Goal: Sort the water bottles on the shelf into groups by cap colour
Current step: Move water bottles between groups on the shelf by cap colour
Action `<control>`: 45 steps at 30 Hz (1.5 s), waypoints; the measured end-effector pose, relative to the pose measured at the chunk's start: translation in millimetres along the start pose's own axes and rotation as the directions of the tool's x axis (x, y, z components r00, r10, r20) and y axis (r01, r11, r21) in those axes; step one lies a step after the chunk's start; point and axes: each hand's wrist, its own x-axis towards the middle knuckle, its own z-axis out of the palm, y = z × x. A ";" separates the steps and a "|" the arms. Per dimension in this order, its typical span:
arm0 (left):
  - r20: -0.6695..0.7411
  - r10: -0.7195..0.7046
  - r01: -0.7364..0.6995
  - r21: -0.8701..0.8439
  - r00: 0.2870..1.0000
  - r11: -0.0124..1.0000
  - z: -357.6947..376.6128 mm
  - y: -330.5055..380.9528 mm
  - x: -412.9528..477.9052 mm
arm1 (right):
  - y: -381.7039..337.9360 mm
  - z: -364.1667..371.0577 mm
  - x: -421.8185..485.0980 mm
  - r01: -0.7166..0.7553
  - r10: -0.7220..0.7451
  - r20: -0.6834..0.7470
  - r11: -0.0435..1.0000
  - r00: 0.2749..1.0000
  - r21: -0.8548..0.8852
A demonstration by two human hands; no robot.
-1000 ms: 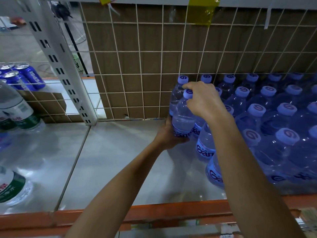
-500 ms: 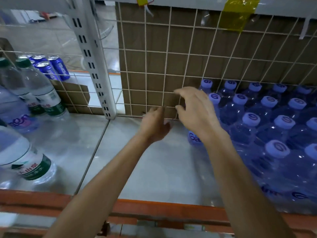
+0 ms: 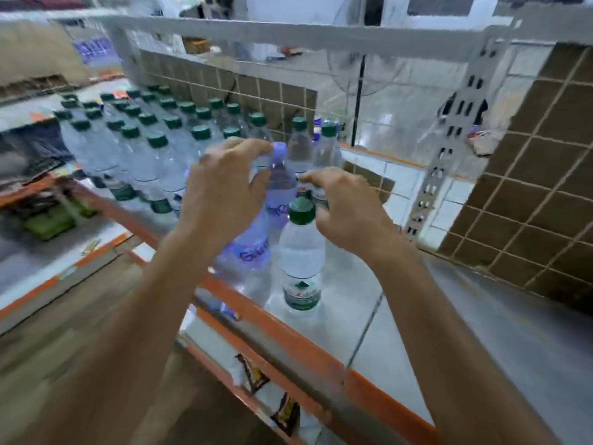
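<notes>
A purple-capped bottle (image 3: 280, 181) stands among green-capped ones at the right end of the left shelf bay. A second bottle with purple print (image 3: 253, 248) stands lower, partly behind my left wrist. My left hand (image 3: 224, 187) arches over the taller purple bottle, fingertips at its cap and thumb beside its shoulder, with no firm grip visible. My right hand (image 3: 346, 207) hovers with loosely bent fingers just behind a green-capped bottle (image 3: 301, 248) at the shelf front and holds nothing. Several green-capped bottles (image 3: 144, 136) fill the shelf to the left. The picture is blurred.
The shelf's orange front rail (image 3: 288, 335) runs diagonally below my arms. A white slotted upright (image 3: 449, 149) divides the bays, with a wire grid backed by brown cardboard (image 3: 529, 187) to its right. A standing fan (image 3: 362, 75) is behind the shelf.
The view has swung left from the purple-capped group to the green-capped bay. Both hands left the purple group empty and now reach around the bottles here.
</notes>
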 end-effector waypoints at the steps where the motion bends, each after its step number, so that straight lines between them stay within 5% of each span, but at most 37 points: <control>1: -0.018 -0.025 0.025 -0.012 1.000 1.000 -4.0 -19.9 -0.9 | -10.5 4.7 12.4 0.018 -0.018 0.018 1.000 1.000 0.014; 8: 0.042 -0.222 0.224 -0.043 0.974 0.974 22.8 -117.8 -8.4 | -54.0 16.1 80.4 0.070 -0.070 0.203 0.998 0.977 0.011; 11: -0.043 -0.287 0.270 -0.231 0.957 0.935 60.1 -121.2 -21.8 | -67.8 43.8 88.3 0.121 -0.087 0.446 0.992 0.891 -0.046; 13: -0.128 -0.339 0.267 -0.388 0.932 0.882 87.3 -112.8 -41.9 | -67.5 74.5 79.5 0.087 -0.053 0.486 0.995 0.872 -0.047; 17: -0.145 -0.316 0.217 -0.466 0.938 0.858 130.2 -112.8 -69.2 | -41.1 135.2 40.9 -0.032 0.007 0.337 0.997 0.942 0.068; 22: 0.256 -0.181 0.277 -0.410 0.949 0.869 149.3 -120.2 -96.6 | -9.2 168.8 5.5 -0.095 0.178 0.381 0.969 0.907 -0.227; 25: -0.105 -0.179 0.110 -0.468 0.978 0.877 144.4 -125.2 -95.0 | 1.0 164.9 13.2 -0.259 0.243 0.270 0.965 0.932 0.027; 28: -0.239 -0.438 0.265 -0.523 0.867 0.810 142.1 -138.0 -83.7 | 10.2 157.8 31.5 -0.410 0.417 0.031 0.872 0.908 0.268; 34: 0.176 -0.571 0.548 -0.598 0.802 0.585 152.7 -169.7 -58.2 | 13.5 170.7 59.1 -0.392 0.415 0.064 0.782 0.907 0.485; 45: 0.288 -0.369 0.468 -0.546 0.884 0.695 145.3 -177.5 -42.5 | 10.8 178.3 67.2 -0.385 0.404 0.106 0.714 0.909 0.585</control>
